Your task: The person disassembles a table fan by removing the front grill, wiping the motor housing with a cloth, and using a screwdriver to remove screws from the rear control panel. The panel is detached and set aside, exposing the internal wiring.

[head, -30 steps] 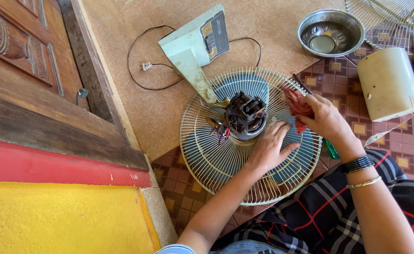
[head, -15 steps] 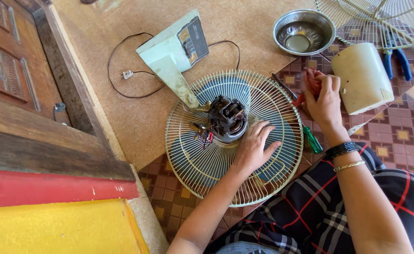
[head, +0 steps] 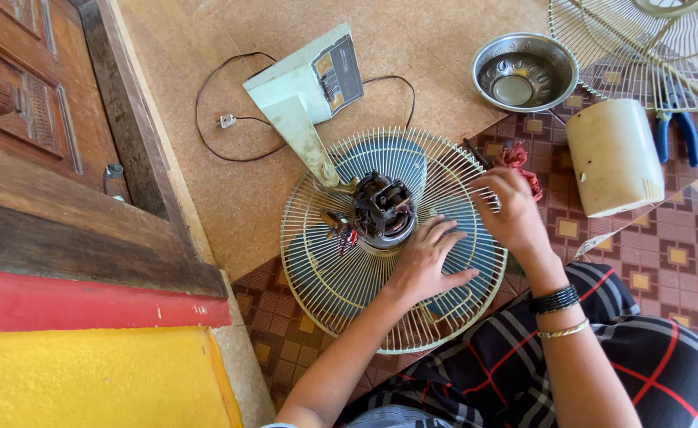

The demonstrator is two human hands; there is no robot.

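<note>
A person seated on a patterned tile floor works over a dismantled electric fan, whose cream wire guard (head: 341, 285) lies flat with the exposed dark motor (head: 382, 210) at its centre. The left hand (head: 428, 261) rests palm down and open on the guard just right of the motor, fingers spread across the wires, pinning it in place as it did a second ago. The right hand (head: 511, 210) has shifted: half a second back it was lifted toward the cream motor cover (head: 614, 157), and it now sits at the guard's right rim, fingers curled around a red-handled tool (head: 519, 158); how firm that grip is cannot be told, since the palm faces away. The move reads as the person bringing the tool back toward the motor, suggesting work on the motor is about to resume rather than finish.

The fan's pale base with its control panel (head: 305, 91) lies beyond the motor, its black power cord (head: 222, 119) looping out unplugged. A steel bowl (head: 525, 71) sits above and right of the motor, a second wire guard (head: 642, 47) farther right, and blue-handled pliers (head: 676, 127) beside the motor cover. A carved wooden door (head: 32, 103) stands well left of the guard.
</note>
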